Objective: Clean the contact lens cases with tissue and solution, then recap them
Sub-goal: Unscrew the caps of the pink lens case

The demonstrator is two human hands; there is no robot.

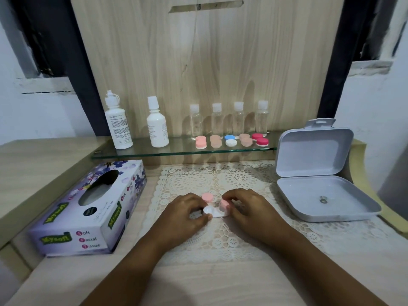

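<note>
A white contact lens case (212, 212) lies on the lace mat (220, 182) between my hands. My left hand (187, 214) pinches its left end, whose well is uncapped. My right hand (247, 208) has its fingers closed on the pink cap (224, 204) sitting over the case's right well. A second pink cap (207, 197) lies loose on the mat just behind the case. Two white solution bottles (118, 124) (157, 127) stand on the glass shelf (176, 151). The tissue box (92, 208) lies at the left.
Several capped lens cases (231, 140) in pink, beige, blue-white and red line the shelf, in front of several small clear bottles (228, 120). An open grey hinged box (318, 175) with a small metal piece inside sits to the right.
</note>
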